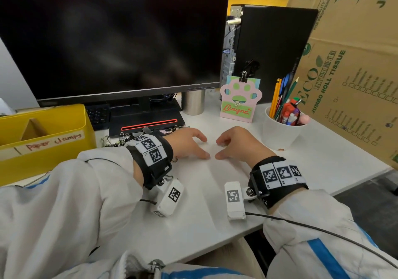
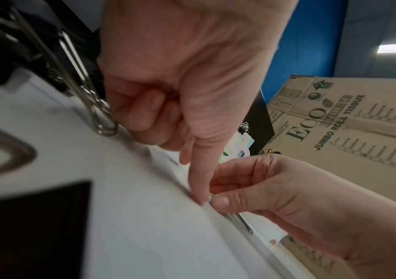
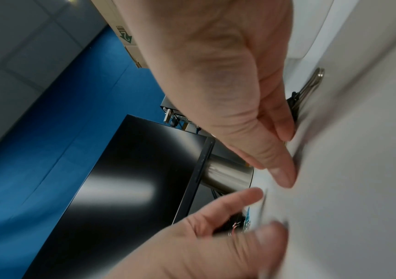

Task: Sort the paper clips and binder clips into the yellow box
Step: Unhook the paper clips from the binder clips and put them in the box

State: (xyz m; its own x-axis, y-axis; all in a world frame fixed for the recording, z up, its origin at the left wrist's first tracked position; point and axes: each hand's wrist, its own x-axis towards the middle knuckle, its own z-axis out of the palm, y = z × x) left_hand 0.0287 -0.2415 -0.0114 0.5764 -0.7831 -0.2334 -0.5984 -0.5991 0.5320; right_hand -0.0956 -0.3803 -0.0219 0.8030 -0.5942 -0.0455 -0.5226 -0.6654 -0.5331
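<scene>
A yellow box (image 1: 49, 160) labelled "paper clamps" stands at the left of the white desk (image 1: 193, 224), with a cardboard divider inside. A pile of black binder clips (image 1: 114, 141) lies behind my left wrist; the left wrist view shows their silver handles (image 2: 82, 88) close up. My left hand (image 1: 202, 147) and right hand (image 1: 221, 148) rest side by side on the desk with fingers arched, tips on the surface and thumbs almost meeting. One binder clip (image 3: 307, 88) lies on the desk under the outer fingers of the right hand. Neither hand clearly grips anything.
A dark monitor (image 1: 112, 33) and its stand are straight ahead, with a keyboard (image 1: 98, 115) tucked behind the box. A steel cup (image 1: 193, 104), a paw-shaped card (image 1: 239, 102), a white pen cup (image 1: 282, 132) and a tall cardboard box (image 1: 353, 67) crowd the back right.
</scene>
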